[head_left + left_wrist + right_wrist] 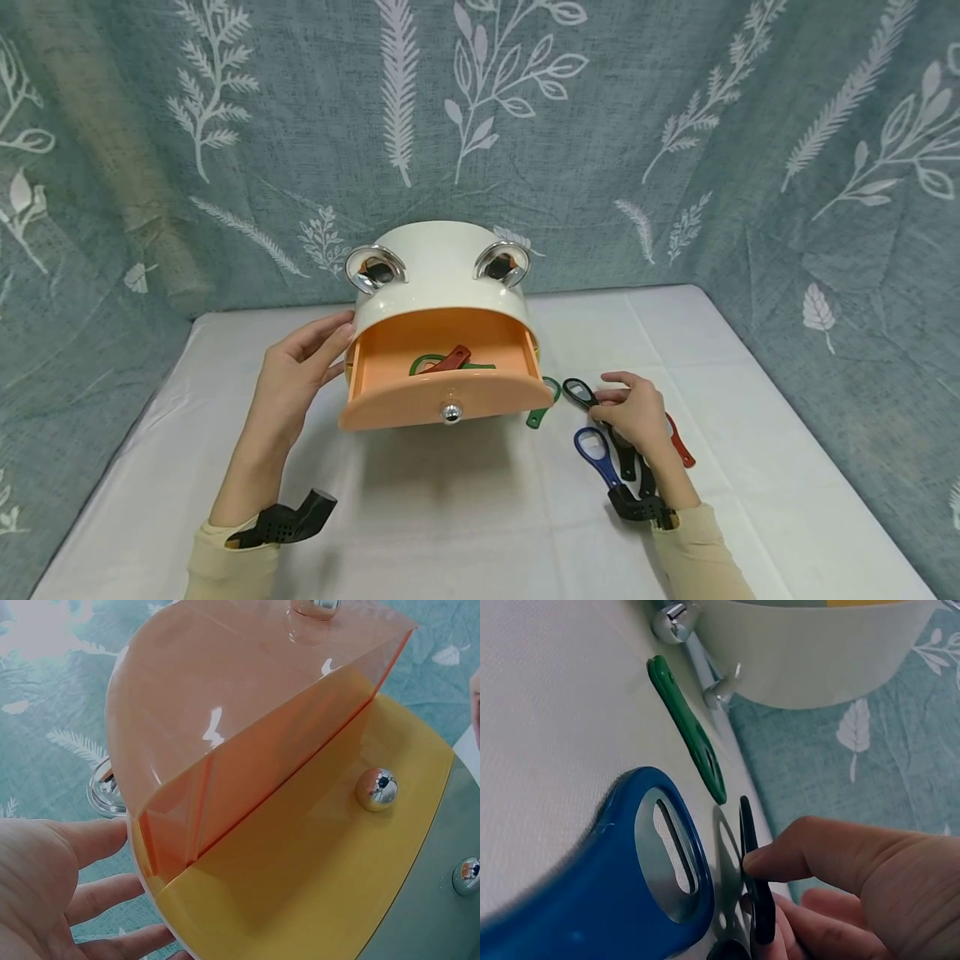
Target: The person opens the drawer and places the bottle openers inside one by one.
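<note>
Right of the cabinet [442, 271], the right hand [633, 414] pinches a black tool [763, 906], ring end toward it. The left hand [291, 377], fingers apart, touches its left side.

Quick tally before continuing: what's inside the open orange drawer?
In the orange drawer, a red peeler shows, with green peeler parts on either side. The drawer's front hides their lower portions and anything else behind it.

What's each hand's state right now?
Left hand: open, fingers against the side of the white drawer unit.
Right hand: closed, pinching a black peeler.
</note>
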Action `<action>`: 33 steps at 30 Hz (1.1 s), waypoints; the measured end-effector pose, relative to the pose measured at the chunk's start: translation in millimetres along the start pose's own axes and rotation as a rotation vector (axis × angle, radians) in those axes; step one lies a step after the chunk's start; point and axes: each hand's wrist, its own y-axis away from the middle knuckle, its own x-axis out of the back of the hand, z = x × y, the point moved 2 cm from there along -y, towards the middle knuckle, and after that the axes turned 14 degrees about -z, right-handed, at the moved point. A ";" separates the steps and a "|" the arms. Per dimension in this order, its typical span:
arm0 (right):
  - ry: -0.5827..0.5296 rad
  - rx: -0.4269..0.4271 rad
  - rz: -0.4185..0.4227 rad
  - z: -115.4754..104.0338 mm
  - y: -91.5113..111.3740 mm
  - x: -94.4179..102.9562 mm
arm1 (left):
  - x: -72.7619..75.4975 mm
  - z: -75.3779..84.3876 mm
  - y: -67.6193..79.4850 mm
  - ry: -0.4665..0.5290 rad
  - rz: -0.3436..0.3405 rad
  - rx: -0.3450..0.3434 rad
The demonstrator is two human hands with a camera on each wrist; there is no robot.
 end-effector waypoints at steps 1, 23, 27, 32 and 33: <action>-0.002 -0.004 -0.001 0.3 0.0 0.1 | 0.0 -0.2 -0.1 0.000 -0.002 0.000; -0.086 -0.075 0.037 -0.5 1.2 0.4 | 0.0 -0.4 -1.2 0.028 -0.002 0.010; -0.096 -0.065 0.047 -0.4 1.0 1.1 | -0.1 -0.6 -1.8 0.021 -0.001 0.013; -0.126 -0.058 0.043 -0.2 0.5 1.6 | -0.1 -0.6 -2.0 0.016 -0.001 0.010; -0.134 -0.058 0.042 -0.3 0.5 1.7 | 0.0 -0.5 -2.0 0.017 -0.002 0.009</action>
